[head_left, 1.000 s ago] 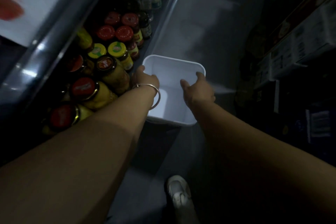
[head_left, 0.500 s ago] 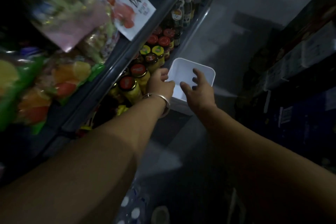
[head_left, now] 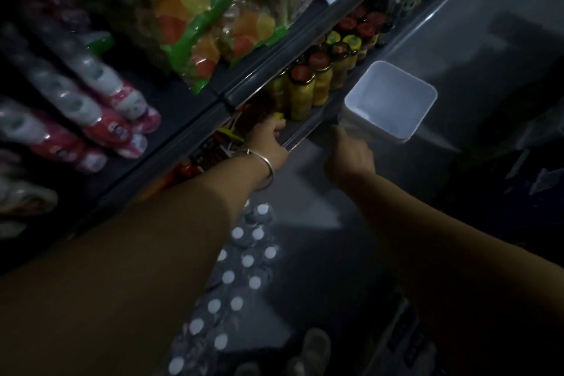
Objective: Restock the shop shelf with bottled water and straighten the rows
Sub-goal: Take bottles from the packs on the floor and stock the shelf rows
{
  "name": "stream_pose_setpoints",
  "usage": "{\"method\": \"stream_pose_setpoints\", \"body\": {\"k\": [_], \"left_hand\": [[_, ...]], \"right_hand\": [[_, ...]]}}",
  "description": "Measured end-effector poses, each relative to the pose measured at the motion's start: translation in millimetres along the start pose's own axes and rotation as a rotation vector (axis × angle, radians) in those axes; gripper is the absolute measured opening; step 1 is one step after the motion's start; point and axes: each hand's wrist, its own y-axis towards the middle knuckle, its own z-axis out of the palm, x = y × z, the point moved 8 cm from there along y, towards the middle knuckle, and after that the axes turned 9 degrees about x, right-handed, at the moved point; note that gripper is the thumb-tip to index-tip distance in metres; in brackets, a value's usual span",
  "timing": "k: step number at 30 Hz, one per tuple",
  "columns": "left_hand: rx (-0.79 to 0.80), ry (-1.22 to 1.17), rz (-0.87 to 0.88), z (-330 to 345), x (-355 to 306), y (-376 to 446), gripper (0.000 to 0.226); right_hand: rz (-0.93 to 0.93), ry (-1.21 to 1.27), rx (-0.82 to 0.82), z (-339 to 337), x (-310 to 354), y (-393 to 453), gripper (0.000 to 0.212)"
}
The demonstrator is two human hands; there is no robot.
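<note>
White-capped clear plastic water bottles (head_left: 241, 262), packed tightly together, are standing on the floor in the lower middle of the frame, partly hidden under the left forearm. Above them the left hand (head_left: 268, 139) is reaching into the lower metal shelf (head_left: 308, 128) at the centre of the frame, its fingers curling near something small and yellow just below the jars; blur is making it impossible to tell whether the grip is holding anything. A thin silver bangle (head_left: 262, 166) is sitting around that wrist. To the right, the right hand (head_left: 351, 156) is touching the near lower edge of a white square plastic tub (head_left: 393, 101), with fingers curling toward its wall; whether that grip is really closing on the tub cannot be told. The tub is sitting just beside the shelf's front rail, right of centre. Glass jars of yellow preserves with red and yellow lids (head_left: 317, 79) are standing in rows on the lower shelf, running toward the upper right. Green-edged bags of orange and yellow candied fruit (head_left: 195, 30) are lying on the shelf above, in the upper middle. Red and white packets (head_left: 100, 107) are lying at the left. The grey floor (head_left: 476, 33) is stretching away at the upper right.
</note>
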Motion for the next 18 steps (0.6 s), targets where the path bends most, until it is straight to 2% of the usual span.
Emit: {"method": "stream_pose_setpoints", "body": {"k": [5, 12, 18], "left_hand": [[0.051, 0.124, -0.032, -12, 70, -45, 0.058], [0.127, 0.298, -0.053, -6, 165, -95, 0.057], [0.194, 0.276, -0.071, 29, 230, -98, 0.055]], "right_hand": [[-0.048, -0.136, 0.028, 65, 31, -25, 0.066], [-0.043, -0.239, 0.106, 162, 38, -54, 0.067], [-0.013, -0.239, 0.213, 238, 21, -44, 0.065]]}}
